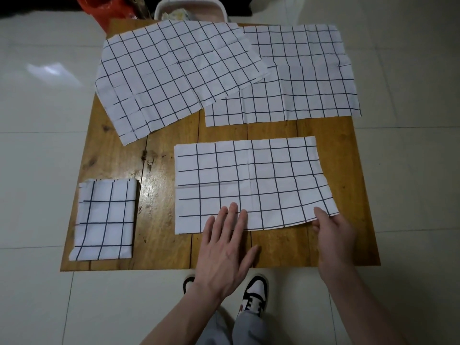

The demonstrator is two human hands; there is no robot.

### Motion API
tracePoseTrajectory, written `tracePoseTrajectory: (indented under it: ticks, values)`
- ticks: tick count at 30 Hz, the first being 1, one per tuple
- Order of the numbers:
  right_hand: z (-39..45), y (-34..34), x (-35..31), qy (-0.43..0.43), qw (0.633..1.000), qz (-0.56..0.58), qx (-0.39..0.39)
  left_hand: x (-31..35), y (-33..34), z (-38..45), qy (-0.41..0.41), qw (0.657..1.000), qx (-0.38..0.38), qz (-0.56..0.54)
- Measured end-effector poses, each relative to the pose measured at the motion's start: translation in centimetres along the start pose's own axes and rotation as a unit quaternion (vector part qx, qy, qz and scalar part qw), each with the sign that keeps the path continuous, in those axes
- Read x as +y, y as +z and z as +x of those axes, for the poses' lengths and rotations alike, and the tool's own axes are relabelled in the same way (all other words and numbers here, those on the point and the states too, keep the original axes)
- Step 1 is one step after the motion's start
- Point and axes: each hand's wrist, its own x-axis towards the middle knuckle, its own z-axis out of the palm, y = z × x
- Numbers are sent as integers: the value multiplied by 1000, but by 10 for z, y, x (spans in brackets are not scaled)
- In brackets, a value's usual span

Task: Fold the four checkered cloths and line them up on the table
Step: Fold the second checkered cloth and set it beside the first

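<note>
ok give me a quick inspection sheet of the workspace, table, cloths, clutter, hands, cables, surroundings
surface: wooden table, planks with dark knots, bare at the near middle
job's things: folded cloth at the near left; half-folded cloth near centre; far left cloth lies flat and overlaps the far right cloth, also flat
clutter: nothing seen on the table
grips: left hand flat, fingertips on the half-folded cloth's near edge; right hand pinches its near right corner
cables: nothing seen
surroundings: pale tiled floor; white basket and orange bag beyond the far edge; shoes below
</note>
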Motion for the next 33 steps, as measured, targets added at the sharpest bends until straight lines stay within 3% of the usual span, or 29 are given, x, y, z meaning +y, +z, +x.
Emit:
tracePoseTrajectory:
  ticks: [6, 14, 19, 23, 27, 33]
  values:
    - [-30, 10, -1, -118, 992, -32, 4, 1, -1, -1, -5, 1000, -3, -10]
    - [-71, 34, -11, -249, 965, -67, -46, -5, -3, 0, 7, 1000, 2, -29]
    - [-91, 49, -12, -344, 929, -64, -120, -9, -10, -3, 13, 994, 52, -96]
    - [-105, 65, -6, -374, 907, -81, -176, -29, -18, -12, -56, 982, 119, -136]
    - [-111, 86, 4, -406, 878, -127, -220, -55, -23, -25, -113, 975, 121, -148]
    - [-111, 120, 26, -456, 811, -261, -259, -79, -24, -38, -88, 958, 139, -234]
